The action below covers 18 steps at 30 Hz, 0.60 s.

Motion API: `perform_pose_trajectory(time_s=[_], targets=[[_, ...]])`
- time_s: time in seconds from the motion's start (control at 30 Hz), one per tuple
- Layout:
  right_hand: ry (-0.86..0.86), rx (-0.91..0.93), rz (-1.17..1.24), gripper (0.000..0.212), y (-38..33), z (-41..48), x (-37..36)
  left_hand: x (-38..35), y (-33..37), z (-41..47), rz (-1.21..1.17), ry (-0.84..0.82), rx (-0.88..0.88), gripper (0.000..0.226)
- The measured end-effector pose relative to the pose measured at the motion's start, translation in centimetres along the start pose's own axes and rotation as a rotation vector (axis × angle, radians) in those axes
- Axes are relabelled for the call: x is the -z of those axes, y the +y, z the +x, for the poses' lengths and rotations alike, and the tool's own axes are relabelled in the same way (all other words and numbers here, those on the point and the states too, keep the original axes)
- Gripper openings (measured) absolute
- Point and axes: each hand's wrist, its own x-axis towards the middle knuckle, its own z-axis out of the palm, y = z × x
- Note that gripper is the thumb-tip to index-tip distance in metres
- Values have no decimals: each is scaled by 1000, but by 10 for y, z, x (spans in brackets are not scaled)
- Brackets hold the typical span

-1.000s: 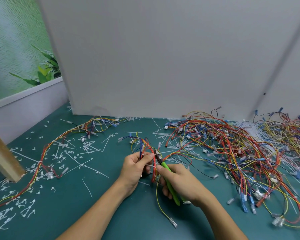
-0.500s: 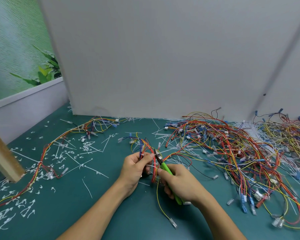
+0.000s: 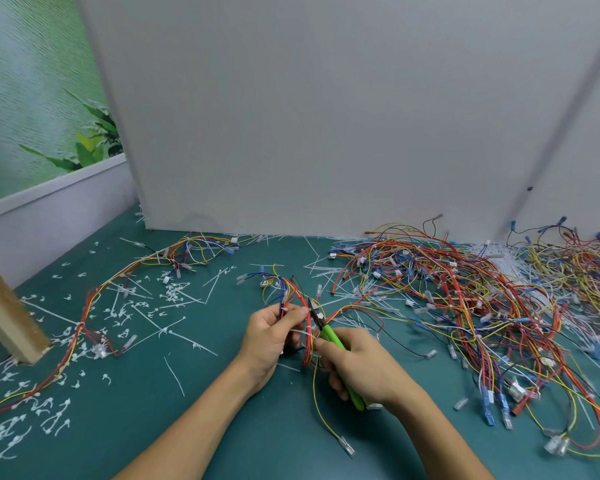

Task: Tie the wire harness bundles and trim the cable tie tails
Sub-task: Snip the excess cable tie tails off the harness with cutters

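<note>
My left hand (image 3: 274, 336) grips a small wire harness bundle (image 3: 293, 299) of red, yellow and blue wires just above the green table (image 3: 194, 420). A white cable tie tail (image 3: 300, 332) sticks out of the bundle between my two hands. My right hand (image 3: 359, 368) holds green-handled cutters (image 3: 329, 336), whose dark jaws sit close to my left fingertips at the bundle. A yellow wire with a clear terminal (image 3: 347, 446) hangs down from the bundle toward me.
A big tangle of harnesses (image 3: 465, 306) covers the table's right side. One long tied harness (image 3: 94, 306) lies at the left among cut white tie tails (image 3: 174, 292) and loose ties. A wooden post (image 3: 4, 313) stands far left; a grey panel (image 3: 326, 116) closes the back.
My hands have stayed nearly still. The cutters' jaws have shifted slightly along the bundle next to my left fingers.
</note>
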Motion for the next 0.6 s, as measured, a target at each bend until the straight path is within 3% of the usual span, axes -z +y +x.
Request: perform_pose_trajectory(time_s=[0.6], targets=[[12, -2, -21, 27, -5, -2, -1, 1, -1, 2, -3, 13, 6, 17]])
